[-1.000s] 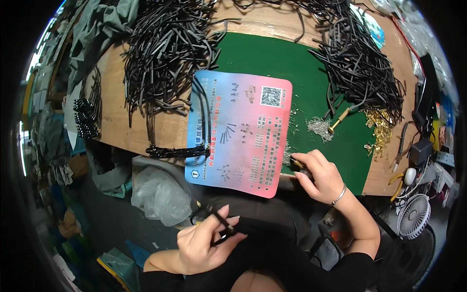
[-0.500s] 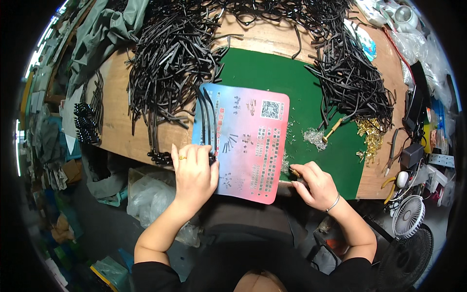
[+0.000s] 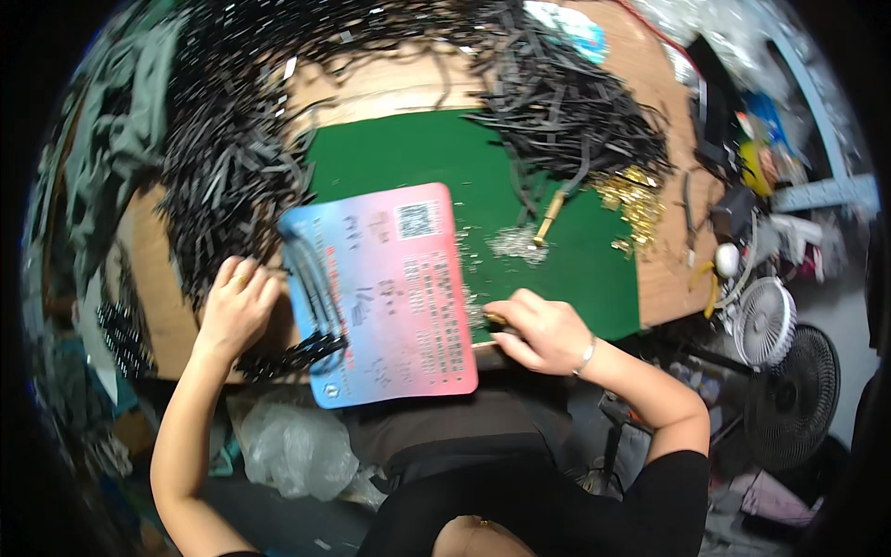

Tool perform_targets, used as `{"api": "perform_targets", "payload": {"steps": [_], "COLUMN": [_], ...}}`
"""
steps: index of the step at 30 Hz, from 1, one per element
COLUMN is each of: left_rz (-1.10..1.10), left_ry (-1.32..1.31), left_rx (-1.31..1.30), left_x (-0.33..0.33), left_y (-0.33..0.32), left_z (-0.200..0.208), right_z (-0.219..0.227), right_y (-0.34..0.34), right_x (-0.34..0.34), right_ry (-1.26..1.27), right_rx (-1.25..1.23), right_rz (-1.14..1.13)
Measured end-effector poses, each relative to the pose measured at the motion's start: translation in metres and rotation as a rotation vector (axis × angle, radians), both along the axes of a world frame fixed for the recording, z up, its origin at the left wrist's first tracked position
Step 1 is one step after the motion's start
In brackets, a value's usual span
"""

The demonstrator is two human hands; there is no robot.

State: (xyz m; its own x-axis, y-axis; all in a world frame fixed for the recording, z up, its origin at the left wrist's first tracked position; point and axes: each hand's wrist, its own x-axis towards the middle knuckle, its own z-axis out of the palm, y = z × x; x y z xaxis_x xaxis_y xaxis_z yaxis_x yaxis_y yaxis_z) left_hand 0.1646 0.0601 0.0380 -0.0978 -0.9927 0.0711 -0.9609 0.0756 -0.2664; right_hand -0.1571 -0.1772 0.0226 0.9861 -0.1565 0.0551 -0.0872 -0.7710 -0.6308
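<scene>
A pink-and-blue printed mat [image 3: 376, 306] lies tilted at the table's front edge. Several black eyeglass temples [image 3: 314, 283] rest along its left side, with small dark parts on its middle. To the left of the mat, my left hand [image 3: 237, 306] is over the lower end of the left temple pile [image 3: 227, 176]; its fingers point down and are blurred, so whether they grip anything is unclear. Right of the mat, my right hand [image 3: 543, 334] is closed around a small brass-coloured tool [image 3: 496, 319], mostly hidden in the fingers, beside scattered tiny screws [image 3: 473, 311].
On the green sheet [image 3: 390, 148] lie a heap of small silvery pieces [image 3: 515, 243] and a brass-handled tool [image 3: 549, 219]. Gold-coloured parts [image 3: 633, 206] and another black temple pile [image 3: 580, 116] are farther right. Fans [image 3: 764, 322] stand beyond the table's right edge.
The whole view has shifted and turned. My left hand has moved left, off the temples on the mat to the pile beside it. My right hand still holds the brass-coloured tool.
</scene>
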Motion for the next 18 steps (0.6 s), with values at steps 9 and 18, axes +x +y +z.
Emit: {"api": "perform_targets", "payload": {"steps": [9, 18], "left_rz": [0.636, 0.443], "left_ry": [0.84, 1.521], "left_rx": [-0.955, -0.394], "left_x": [0.002, -0.151], "left_y": [-0.02, -0.064], "left_z": [0.022, 0.032], "right_z": [0.006, 0.018], "right_y": [-0.023, -0.126], "right_x": [-0.025, -0.075], "right_ry": [0.017, 0.178], "right_rx": [0.224, 0.063], "right_rz": [-0.04, -0.619]}}
